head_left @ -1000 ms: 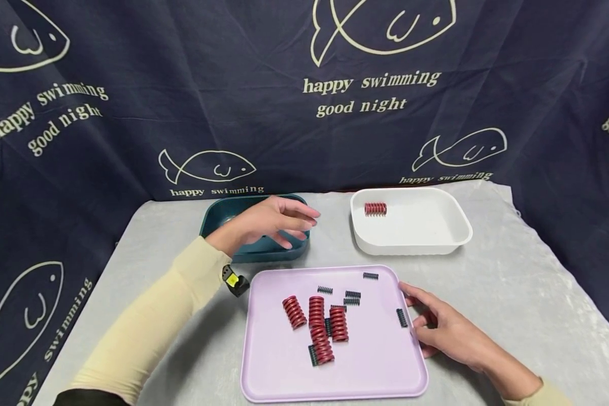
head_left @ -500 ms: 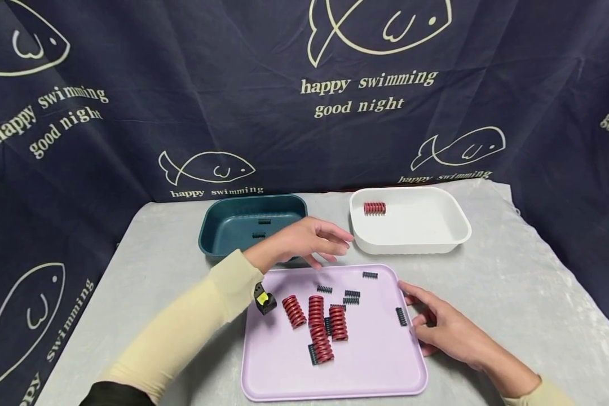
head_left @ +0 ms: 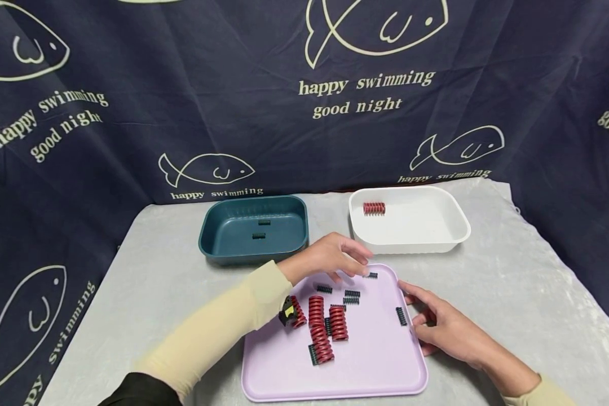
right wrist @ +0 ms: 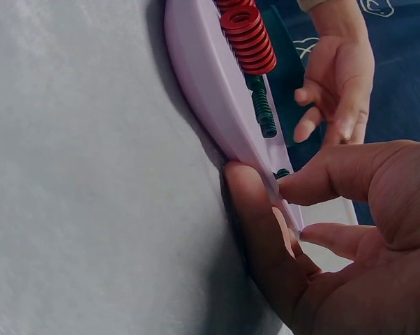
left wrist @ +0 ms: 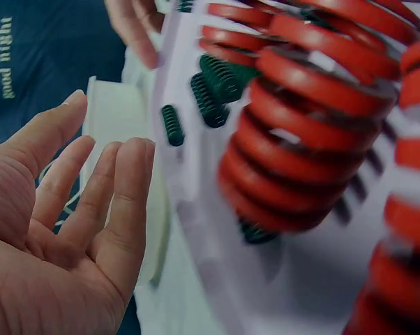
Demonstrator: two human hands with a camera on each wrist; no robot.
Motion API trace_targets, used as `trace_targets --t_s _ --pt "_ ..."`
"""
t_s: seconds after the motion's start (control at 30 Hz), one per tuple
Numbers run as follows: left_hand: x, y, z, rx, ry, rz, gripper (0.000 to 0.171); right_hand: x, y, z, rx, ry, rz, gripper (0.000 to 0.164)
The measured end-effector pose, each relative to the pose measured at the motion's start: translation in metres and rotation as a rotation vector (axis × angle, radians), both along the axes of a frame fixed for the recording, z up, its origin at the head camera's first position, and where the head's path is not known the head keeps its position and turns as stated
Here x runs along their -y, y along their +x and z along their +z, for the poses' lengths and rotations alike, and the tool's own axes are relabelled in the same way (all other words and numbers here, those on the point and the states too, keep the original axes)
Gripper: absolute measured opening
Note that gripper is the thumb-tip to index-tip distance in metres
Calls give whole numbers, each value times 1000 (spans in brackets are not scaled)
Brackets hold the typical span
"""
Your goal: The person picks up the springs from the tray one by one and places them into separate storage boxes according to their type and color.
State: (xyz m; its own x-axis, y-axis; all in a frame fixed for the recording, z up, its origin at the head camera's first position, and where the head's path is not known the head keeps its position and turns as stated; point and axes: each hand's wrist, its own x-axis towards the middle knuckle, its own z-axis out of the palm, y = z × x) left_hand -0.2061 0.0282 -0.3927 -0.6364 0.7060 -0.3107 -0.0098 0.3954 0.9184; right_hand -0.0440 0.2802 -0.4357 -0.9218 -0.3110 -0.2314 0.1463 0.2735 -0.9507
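My left hand [head_left: 337, 256] hovers over the far edge of the lilac tray [head_left: 375, 372], fingers extended and apart. Its fingertips overlap a small dark green spring [head_left: 373, 276] in the head view; the left wrist view shows nothing between the fingers. My right hand [head_left: 449, 332] grips the tray's right rim, and the right wrist view shows thumb and fingers on either side of that edge [right wrist: 220, 91]. Several thick red springs [head_left: 338, 323] lie in the middle of the tray. Among and around them are several small dark green springs [head_left: 325, 289], some partly hidden.
Behind the tray at left stands a teal bin [head_left: 223, 256] holding two small dark springs [head_left: 259, 236]. A white bin [head_left: 411, 248] at right holds one red spring [head_left: 374, 208]. Grey cloth [head_left: 528, 270] covers the table, with a dark blue fish-print curtain [head_left: 284, 135] behind.
My left hand has moved right from above the teal bin to the tray's far right corner, uncovering the bin's two springs. My right hand stays on the tray's rim.
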Motion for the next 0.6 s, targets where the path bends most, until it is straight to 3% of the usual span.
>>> trace_targets --t_s 0.27,0.6 --pt "-14 6 -14 -60 -100 35 34 0 0 0 -3 -1 0 81" --pt "-27 12 -16 -205 -199 92 25 1 -1 1 -2 5 -3 82"
